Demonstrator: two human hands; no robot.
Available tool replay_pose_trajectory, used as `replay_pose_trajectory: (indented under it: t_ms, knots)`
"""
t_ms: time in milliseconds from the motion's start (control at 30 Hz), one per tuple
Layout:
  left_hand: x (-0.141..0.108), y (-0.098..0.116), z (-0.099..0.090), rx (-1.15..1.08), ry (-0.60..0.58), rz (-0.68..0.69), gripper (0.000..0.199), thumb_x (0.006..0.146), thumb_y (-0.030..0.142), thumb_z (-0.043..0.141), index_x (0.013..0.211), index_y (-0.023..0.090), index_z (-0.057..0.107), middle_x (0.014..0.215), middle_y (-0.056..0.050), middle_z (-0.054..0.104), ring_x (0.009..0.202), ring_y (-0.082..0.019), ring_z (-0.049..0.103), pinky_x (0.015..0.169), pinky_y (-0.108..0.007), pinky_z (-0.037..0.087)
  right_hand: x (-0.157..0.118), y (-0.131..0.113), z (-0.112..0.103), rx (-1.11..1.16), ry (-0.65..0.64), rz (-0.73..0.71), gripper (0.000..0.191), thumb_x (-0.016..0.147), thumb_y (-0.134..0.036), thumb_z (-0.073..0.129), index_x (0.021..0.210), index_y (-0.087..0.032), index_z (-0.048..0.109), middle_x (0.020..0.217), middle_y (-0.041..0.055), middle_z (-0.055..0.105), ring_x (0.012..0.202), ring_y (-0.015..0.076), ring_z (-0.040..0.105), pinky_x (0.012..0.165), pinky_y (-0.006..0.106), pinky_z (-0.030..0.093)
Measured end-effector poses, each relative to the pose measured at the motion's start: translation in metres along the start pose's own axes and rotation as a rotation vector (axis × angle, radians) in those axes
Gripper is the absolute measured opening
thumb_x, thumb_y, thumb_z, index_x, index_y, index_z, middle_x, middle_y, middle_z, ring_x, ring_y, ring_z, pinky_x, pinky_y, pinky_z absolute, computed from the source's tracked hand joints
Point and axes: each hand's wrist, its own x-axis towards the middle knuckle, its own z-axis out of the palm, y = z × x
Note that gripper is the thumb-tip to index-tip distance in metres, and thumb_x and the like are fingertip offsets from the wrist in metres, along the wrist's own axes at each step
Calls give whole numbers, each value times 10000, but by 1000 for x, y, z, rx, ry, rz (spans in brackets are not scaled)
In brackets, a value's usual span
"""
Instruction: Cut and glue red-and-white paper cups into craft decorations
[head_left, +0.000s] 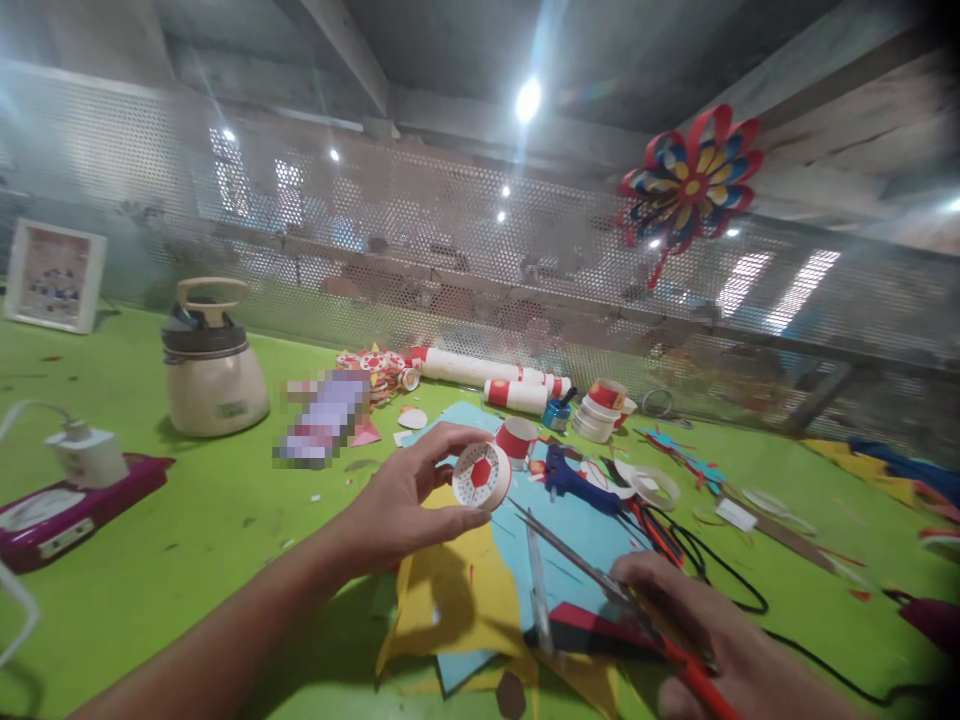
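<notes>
Between the thumb and fingers of my left hand point(424, 490) is a small white paper cup point(480, 478) with a red centre and dark dots on its round face. My right hand point(686, 630) is closed round red-handled scissors point(577, 560), whose tips point up and left toward the cup. Below lie yellow paper point(457, 590) and light blue paper point(502, 540). A black and red tool point(600, 632) lies on the paper near the scissors. Just behind the cup stands a red and white paper cup point(516, 440).
A blue glue gun point(577, 482) with a black cable lies right of centre. Tape rolls point(596, 418), paper tubes point(480, 370) and a blue bottle point(556, 413) stand behind. At left are a kettle point(214, 375) and a purple power strip point(75, 520). A paper flower point(691, 187) hangs upper right.
</notes>
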Motion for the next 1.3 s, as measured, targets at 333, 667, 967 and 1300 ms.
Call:
replay_pose_trajectory:
  t_ms: [333, 667, 967, 1300]
  knots:
    - [0, 1, -2, -59, -47, -27, 420, 773, 182, 681, 1173, 249, 573, 1222, -67, 541, 1124, -208, 568, 1021, -408, 457, 9, -15, 9, 33, 63, -35, 247, 659, -301, 656, 891, -244, 593, 981, 47, 636, 926, 276, 579, 772, 334, 465]
    - [-1, -2, -5, -58, -118, -38, 471, 770, 222, 708, 1214, 206, 552, 1249, -90, 516, 1160, -214, 527, 1044, -403, 414, 8, -6, 17, -131, 135, -137, 252, 682, -263, 681, 926, -222, 630, 843, 31, 649, 741, 213, 611, 638, 271, 496]
    - [-3, 1, -5, -82, -154, 3, 474, 773, 189, 710, 1219, 218, 550, 1231, -66, 513, 1162, -185, 516, 1033, -343, 415, 7, -7, 22, -72, 239, -264, 129, 752, -278, 644, 863, -221, 614, 770, 12, 638, 640, 158, 597, 566, 214, 501]
    - [-4, 2, -5, -73, -157, 8, 480, 773, 178, 703, 1227, 213, 550, 1237, -72, 515, 1158, -188, 524, 1028, -340, 426, 10, -9, 31, -39, 290, -309, 53, 773, -269, 590, 803, -225, 591, 696, -9, 589, 568, 136, 541, 512, 195, 455]
